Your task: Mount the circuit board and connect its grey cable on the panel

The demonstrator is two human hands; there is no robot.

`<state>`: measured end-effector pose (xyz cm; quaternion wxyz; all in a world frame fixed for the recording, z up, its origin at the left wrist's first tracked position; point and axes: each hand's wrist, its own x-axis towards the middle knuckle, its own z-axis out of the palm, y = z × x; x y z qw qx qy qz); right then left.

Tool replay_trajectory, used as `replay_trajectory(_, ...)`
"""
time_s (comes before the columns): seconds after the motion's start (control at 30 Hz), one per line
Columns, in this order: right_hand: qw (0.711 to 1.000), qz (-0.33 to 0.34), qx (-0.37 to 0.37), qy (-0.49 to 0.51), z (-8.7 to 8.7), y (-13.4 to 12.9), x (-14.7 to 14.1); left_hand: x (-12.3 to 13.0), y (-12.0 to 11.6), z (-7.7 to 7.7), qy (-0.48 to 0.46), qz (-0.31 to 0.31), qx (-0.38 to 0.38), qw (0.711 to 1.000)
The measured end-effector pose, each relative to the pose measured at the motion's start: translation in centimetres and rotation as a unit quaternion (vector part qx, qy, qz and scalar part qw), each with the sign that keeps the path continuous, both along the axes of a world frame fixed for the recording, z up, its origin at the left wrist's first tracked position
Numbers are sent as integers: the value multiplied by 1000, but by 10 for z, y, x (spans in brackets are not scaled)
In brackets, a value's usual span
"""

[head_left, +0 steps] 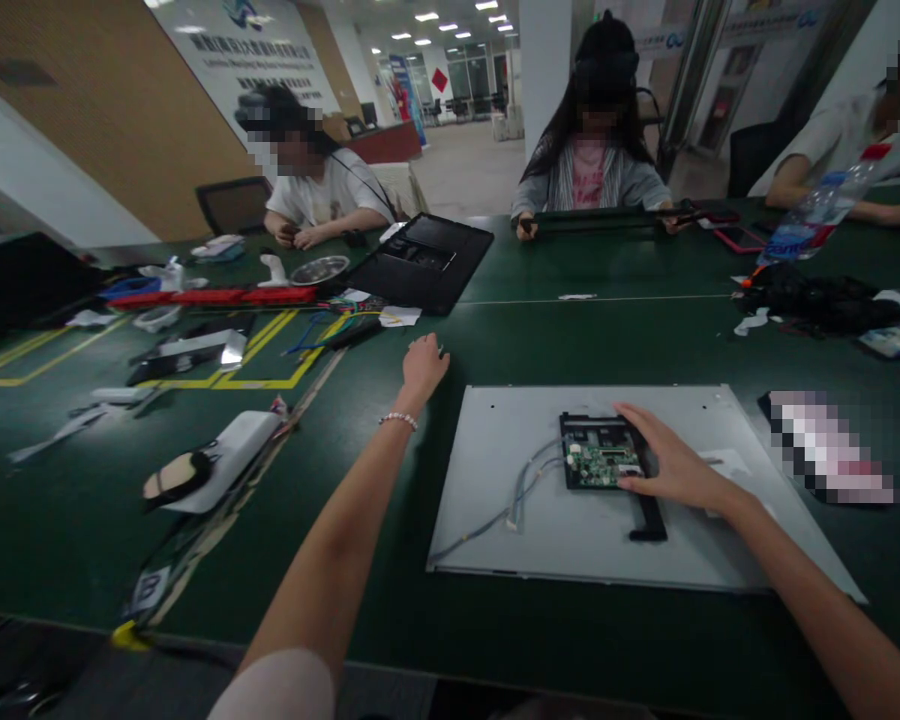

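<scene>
On the green table lies a flat grey metal panel (487,470), with a black plastic frame carrying a green circuit board (604,466) on top. My right hand (671,462) grips this frame by its right side, thumb at the near edge and fingers at the far edge. A thin grey-blue cable (523,480) runs from the board's left side toward the panel's near left corner. My left hand (424,368) is stretched forward over the table, beyond the panel's far left corner. Its fingers are curled together, and whatever is in them is too small to name.
A black cover (427,262) and loose wires lie ahead on the left. A white power strip (229,460) sits left of my arm. To the right are a phone (832,445), black cloth (825,300) and a plastic bottle (825,210). Several people sit across the table.
</scene>
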<state>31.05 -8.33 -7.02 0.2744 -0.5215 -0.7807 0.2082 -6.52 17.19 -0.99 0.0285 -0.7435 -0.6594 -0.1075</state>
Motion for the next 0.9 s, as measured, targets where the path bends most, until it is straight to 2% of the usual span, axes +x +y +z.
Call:
replay_trajectory(0.1, 1000, 2, 3, 2, 1, 1, 0, -2, 6, -4, 19, 6, -25, 1000)
replay_trajectory(0.23, 1000, 0, 2, 4, 5, 1, -1, -5, 4, -4, 22, -10, -10, 1000)
replay_trajectory(0.4, 1000, -1, 1, -4, 10, 2, 0, -12, -4, -4, 26, -32, 0, 999)
replay_trajectory(0.57, 1000, 6, 15, -3, 12, 2, 1, -9, -21, 3, 24, -41, 13, 999)
replay_trajectory(0.63, 1000, 8, 19, -5, 11, 1, 1, 3, -38, 6, 20, -53, 19, 998)
replay_trajectory(0.73, 1000, 8, 16, -8, 10, 1, 2, 32, -78, 9, 2, -101, 34, 994)
replay_trajectory(0.9, 1000, 2, 21, -7, 14, 0, 3, 85, -160, 12, -74, -268, 66, 958)
